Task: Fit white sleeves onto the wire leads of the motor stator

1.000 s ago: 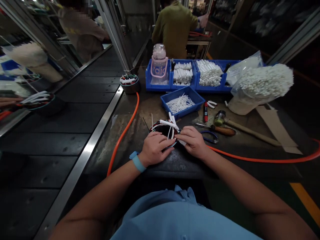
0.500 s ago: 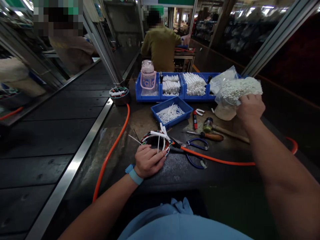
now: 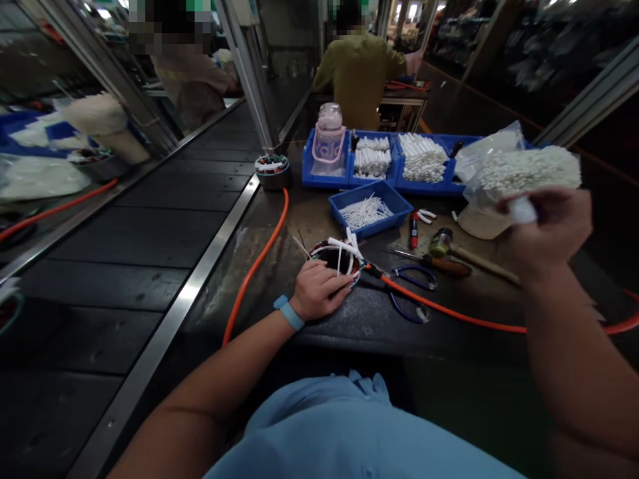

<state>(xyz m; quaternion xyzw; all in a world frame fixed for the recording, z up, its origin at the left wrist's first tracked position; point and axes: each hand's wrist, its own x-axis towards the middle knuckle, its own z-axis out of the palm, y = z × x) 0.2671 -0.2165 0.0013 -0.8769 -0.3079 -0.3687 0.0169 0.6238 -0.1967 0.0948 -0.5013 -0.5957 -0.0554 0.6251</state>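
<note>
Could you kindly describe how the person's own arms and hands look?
The left hand and right hand are ungloved, and no sleeves cover the forearms. A flat light-blue band with a projecting tab circles the left wrist; none shows on the right.

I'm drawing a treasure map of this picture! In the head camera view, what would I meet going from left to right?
Far wire-filled round part, left hand, left pile of white tubes, red-and-black stick, right hand.

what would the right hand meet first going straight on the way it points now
Probably the bundle of white pieces, just beyond the right hand in the picture, though the gap between them is unclear.
</note>
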